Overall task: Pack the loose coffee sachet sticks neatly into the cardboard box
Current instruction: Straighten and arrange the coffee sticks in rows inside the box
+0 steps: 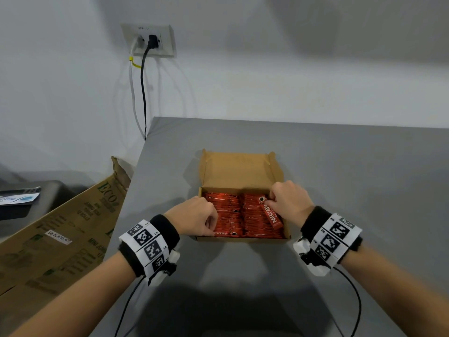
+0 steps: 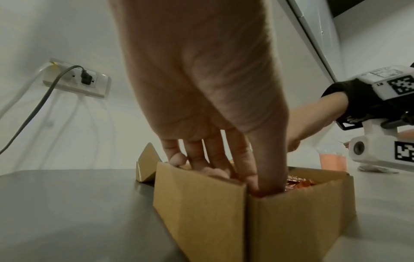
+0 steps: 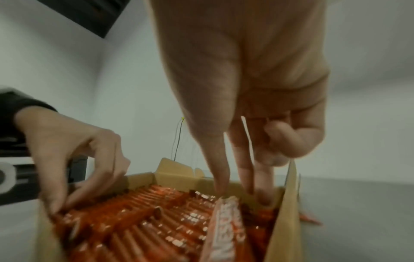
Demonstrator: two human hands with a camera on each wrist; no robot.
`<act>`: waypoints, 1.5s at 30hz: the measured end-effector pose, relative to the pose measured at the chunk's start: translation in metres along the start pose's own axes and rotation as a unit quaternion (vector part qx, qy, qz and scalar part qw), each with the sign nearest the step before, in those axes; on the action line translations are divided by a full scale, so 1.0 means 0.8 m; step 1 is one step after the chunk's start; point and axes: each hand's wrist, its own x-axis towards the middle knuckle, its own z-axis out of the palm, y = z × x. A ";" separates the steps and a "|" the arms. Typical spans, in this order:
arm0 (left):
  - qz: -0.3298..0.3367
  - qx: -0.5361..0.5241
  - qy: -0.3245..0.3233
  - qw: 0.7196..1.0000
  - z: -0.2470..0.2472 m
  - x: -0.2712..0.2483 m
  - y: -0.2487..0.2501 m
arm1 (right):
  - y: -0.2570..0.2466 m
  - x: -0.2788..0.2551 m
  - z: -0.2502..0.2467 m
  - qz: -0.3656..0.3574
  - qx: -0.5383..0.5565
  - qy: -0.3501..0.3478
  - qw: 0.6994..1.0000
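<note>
Sachets fill the box; right-wrist view shows right fingers extended, left fingers curled.

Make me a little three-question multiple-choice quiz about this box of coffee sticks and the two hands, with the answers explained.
1. Where does the one sachet with its label face up lie?
A. on the bare table
B. on the packed rows, at the box's right side
C. on the lid

2. What colour are the packed sachets?
A. green
B. blue
C. red-orange

3. What state is the cardboard box in?
A. open, lid back
B. taped shut
C. upside down

Answers: 1 B, it lies slantwise over the right rows under the right hand; 2 C, all views show red-orange wrappers; 3 A, the lid stands back behind the sachets, where the left hand works.
</note>
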 end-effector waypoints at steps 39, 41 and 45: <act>-0.042 -0.133 0.017 0.990 -0.015 -0.014 -0.001 | -0.113 -0.022 0.026 -0.238 -0.052 -0.084 0.966; -0.040 -0.117 0.005 0.992 -0.012 -0.014 0.004 | -0.114 -0.020 0.028 -0.240 -0.043 -0.087 0.966; -0.042 -0.091 0.001 0.995 -0.006 -0.014 0.006 | -0.097 -0.016 0.018 -0.217 0.043 -0.126 0.967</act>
